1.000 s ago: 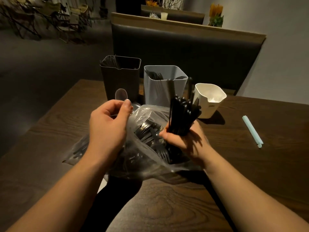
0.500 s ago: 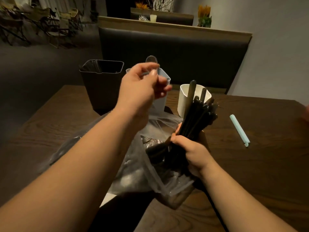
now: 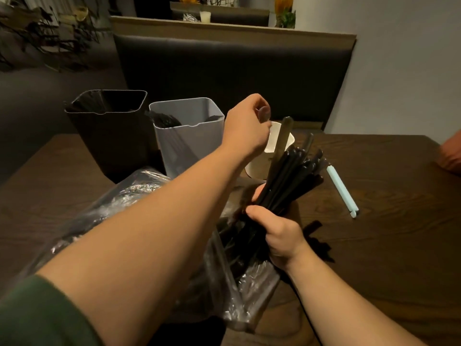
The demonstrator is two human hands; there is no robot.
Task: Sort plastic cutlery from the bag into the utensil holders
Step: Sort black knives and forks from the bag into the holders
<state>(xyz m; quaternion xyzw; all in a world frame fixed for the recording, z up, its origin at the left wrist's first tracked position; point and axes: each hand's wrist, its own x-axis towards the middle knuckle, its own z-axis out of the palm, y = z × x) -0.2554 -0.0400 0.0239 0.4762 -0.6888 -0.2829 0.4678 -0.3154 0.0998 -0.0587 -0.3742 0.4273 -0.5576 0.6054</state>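
Note:
My left hand (image 3: 245,124) reaches across over the white holder (image 3: 282,143) and pinches a clear plastic spoon (image 3: 264,113). A bundle of black cutlery (image 3: 291,176) stands with its handles up in the grip of my right hand (image 3: 279,233), just in front of the white holder. The clear plastic bag (image 3: 139,193) with more cutlery lies under my left forearm. Behind it stand a black holder (image 3: 109,131) and a grey holder (image 3: 192,138) with dark cutlery inside.
A pale blue bag clip (image 3: 341,189) lies on the dark wooden table (image 3: 386,233) to the right. A dark padded bench back (image 3: 232,76) runs behind the holders. Something orange (image 3: 451,158) shows at the right edge.
My left hand carried the clear spoon up from the bag, past the grey holder, to above the white holder. My right hand lifted the black bundle out of the bag and tilted it right.

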